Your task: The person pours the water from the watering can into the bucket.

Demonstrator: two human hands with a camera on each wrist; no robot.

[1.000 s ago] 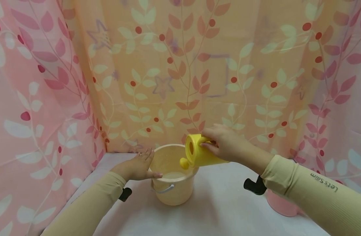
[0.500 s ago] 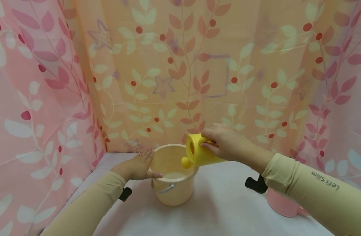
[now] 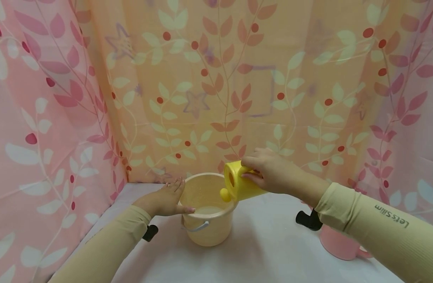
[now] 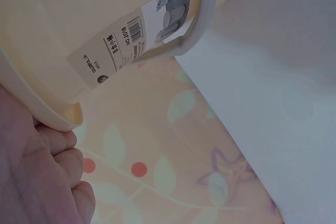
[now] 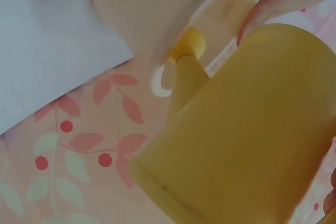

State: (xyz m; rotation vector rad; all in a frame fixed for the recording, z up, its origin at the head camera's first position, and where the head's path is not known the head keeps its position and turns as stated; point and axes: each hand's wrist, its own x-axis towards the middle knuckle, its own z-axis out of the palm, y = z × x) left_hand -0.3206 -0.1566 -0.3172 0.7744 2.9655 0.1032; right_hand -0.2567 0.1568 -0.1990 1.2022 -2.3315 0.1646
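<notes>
A cream plastic bucket stands upright on the white-covered table, its pale carrying handle hanging down at the front. My left hand rests on the bucket's left rim, fingers stretched out and thumb lying across the near edge. Up at the right side, my right hand grips a yellow watering can by its handle. The can is tilted left, with its round spout head over the bucket's mouth. In the right wrist view, the spout reaches in past the bucket's rim. The right hand is mostly outside that view.
A pink mug stands on the table at the right, partly hidden under the right sleeve. Leaf-patterned curtains hang behind the table and on both sides. A black wrist mount sticks out below the right wrist.
The watering can and my right hand have shifted slightly to the right, the spout head staying over the bucket. My left hand and the bucket have not moved.
</notes>
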